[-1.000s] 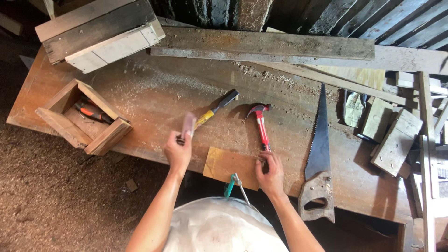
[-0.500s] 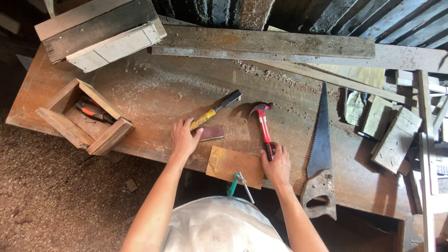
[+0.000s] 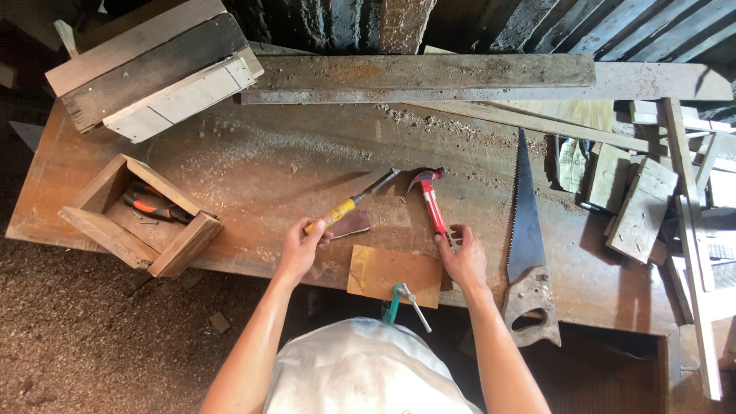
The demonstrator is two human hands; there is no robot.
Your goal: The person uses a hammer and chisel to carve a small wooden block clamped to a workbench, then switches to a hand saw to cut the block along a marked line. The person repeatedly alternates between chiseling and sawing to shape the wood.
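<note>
Your workbench (image 3: 253, 165) is a broad, worn brown top dusted with sawdust, long grey planks (image 3: 429, 73) along the far edge, a stacked timber block (image 3: 153, 73) at the far left corner. A handsaw (image 3: 527, 238) lies to your right, blade pointing away, near but apart from your right hand. On the left sits an open wooden box (image 3: 115, 222) with red-handled pliers (image 3: 153, 205) inside. A small flat plywood piece (image 3: 395, 274) lies at the near edge between your arms, a teal clamp (image 3: 395, 300) poking out under it. Your left hand (image 3: 297, 247) closes around the near end of a yellow-handled chisel (image 3: 349, 205), which lies on the bench, its dark steel end pointing away to the right; a small dark scrap (image 3: 351, 225) touches it. Your right hand (image 3: 464, 257) sits at the tail of the red hammer (image 3: 429, 201), fingers loosely curled on the handle end; cannot tell if it is a full grasp. Hammer head is dark steel, claw type, lying flat on the bench. Judgement: hammer is head-heavy and stiff, so take it low on the handle, as you are. Chisel looks light and rigid, with a smooth handle that may slip with dust; hold mid-handle, clear of the edge.
</note>
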